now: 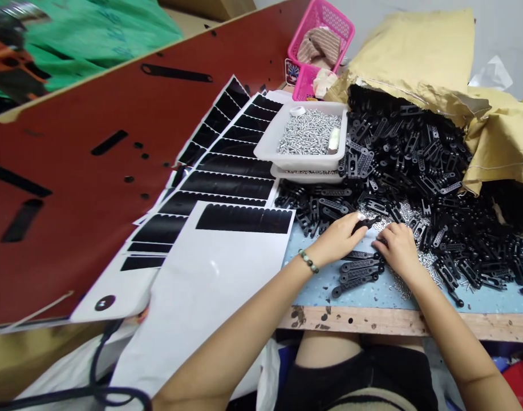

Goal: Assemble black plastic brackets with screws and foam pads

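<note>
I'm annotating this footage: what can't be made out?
Head view: what, if anything, the right hand holds; the hand itself hides it.
Head view: contents of lower white plastic tub, mostly covered by upper white tub.
Head view: orange-and-black object, blurred, cut by left edge.

Small-parts assembly workshop, as evidenced by a blue-topped workbench (pixel 312 291) with worn wooden edge (pixel 351 321), black parts (pixel 398 142) heaped loose in bulk, opened yellow sack (pixel 415 51), white tub (pixel 301 162) of small metal pins (pixel 308 132).
</note>
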